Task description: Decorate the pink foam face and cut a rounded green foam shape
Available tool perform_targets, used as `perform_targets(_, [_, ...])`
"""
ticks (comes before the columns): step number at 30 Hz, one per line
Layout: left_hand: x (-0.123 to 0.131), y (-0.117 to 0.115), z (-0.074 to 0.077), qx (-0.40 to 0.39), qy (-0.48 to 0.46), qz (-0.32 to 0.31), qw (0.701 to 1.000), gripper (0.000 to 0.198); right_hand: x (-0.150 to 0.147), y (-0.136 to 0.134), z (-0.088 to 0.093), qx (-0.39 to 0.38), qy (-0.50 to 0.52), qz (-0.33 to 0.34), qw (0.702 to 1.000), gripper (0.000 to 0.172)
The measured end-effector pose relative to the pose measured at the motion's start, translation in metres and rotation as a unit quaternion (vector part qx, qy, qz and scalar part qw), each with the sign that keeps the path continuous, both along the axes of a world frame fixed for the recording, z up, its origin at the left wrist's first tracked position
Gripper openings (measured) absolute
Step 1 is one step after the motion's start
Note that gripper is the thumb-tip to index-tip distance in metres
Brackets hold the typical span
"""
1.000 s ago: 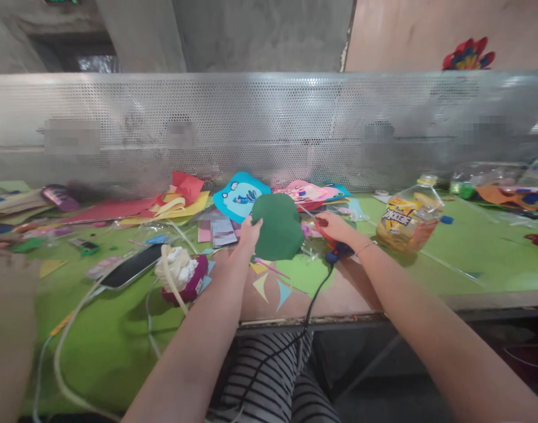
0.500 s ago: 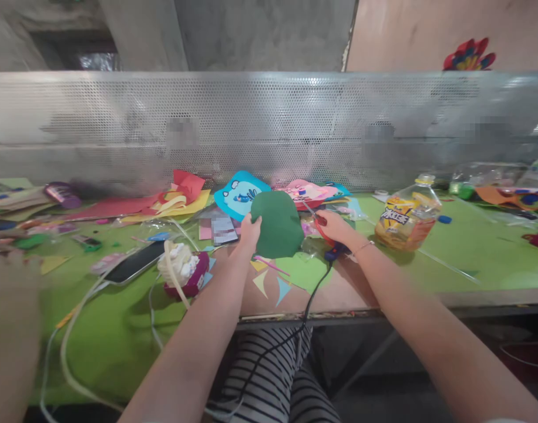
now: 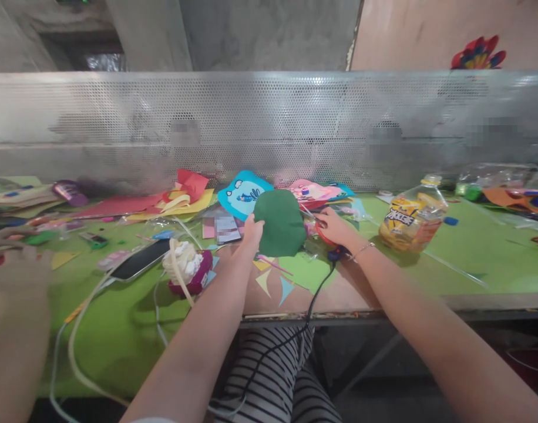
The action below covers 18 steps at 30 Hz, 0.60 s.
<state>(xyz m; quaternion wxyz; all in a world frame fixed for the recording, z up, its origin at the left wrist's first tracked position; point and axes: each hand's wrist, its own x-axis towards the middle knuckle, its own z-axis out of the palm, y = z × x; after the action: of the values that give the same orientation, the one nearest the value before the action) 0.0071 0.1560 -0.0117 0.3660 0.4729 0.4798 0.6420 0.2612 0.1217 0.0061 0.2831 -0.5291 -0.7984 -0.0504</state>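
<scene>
My left hand pinches the left edge of a rounded sheet of dark green paper, thumb on its front face. The sheet is held up over the table. At its right side my right hand is closed around the red handles of scissors, whose blades point up and left near the sheet's edge. Below lie yellow and light blue paper scraps, a pink strip and a light green sheet. Behind the green paper are a blue paper shape with a drawing and a pink one.
A plastic jug stands to the right. Leftward lie a phone with a cable and a purple box with white cream-like stuff. A co-worker's hand is at far left. A perforated metal screen stands behind the table.
The whole view has shifted slightly, so things appear a little further right. Both hands keep their holds on the green paper and the scissors.
</scene>
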Motion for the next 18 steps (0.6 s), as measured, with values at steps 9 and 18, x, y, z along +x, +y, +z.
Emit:
perform_targets(9, [0.001, 0.007, -0.005, 0.003, -0.021, -0.040, 0.999, 0.030, 0.005, 0.002, 0.006, 0.012, -0.035, 0.040, 0.999, 0.024])
perform_targets(18, [0.003, 0.005, -0.004, 0.036, -0.017, -0.052, 0.998, 0.028, 0.000, -0.002, 0.013, 0.012, -0.063, 0.046, 0.997, 0.017])
